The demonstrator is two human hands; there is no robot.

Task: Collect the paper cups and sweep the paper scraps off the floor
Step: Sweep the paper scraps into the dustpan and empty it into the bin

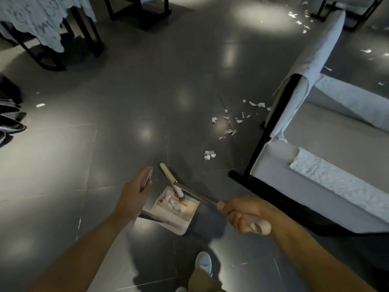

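Grey tiled floor (pixel 117 157): glossy, with light reflections. Pale upholstered sofa (pixel 328 131) on a black frame: occupies 3 o'clock. Table under a white lace cloth (pixel 40 20): 10 to 11 o'clock, dark legs showing.

Dustpan (pixel 185 218): at 6 o'clock, pale, comb-toothed, just off the sofa's near corner; it holds white scraps and an orange item. Broom (pixel 168 174): metal shaft runs from 5 o'clock up to a cream head, bristles resting inside the dustpan.

Right hand (pixel 242 213): fingers wrapped round the broom's beige grip. Left hand (pixel 133 196): fingers curled round a pink handle (pixel 147 177) directly above the dustpan; the join to the pan is blurred. White shoe (pixel 203 262): 6 o'clock, bottom edge.

Paper scraps (pixel 230 121): main scatter at 2 o'clock beside the sofa end. One clump (pixel 209 154) lies nearer, between that scatter and the broom head. Further scraps (pixel 299 17) at 1 o'clock, far off. Single scrap (pixel 40 105) at 9 o'clock, well apart.
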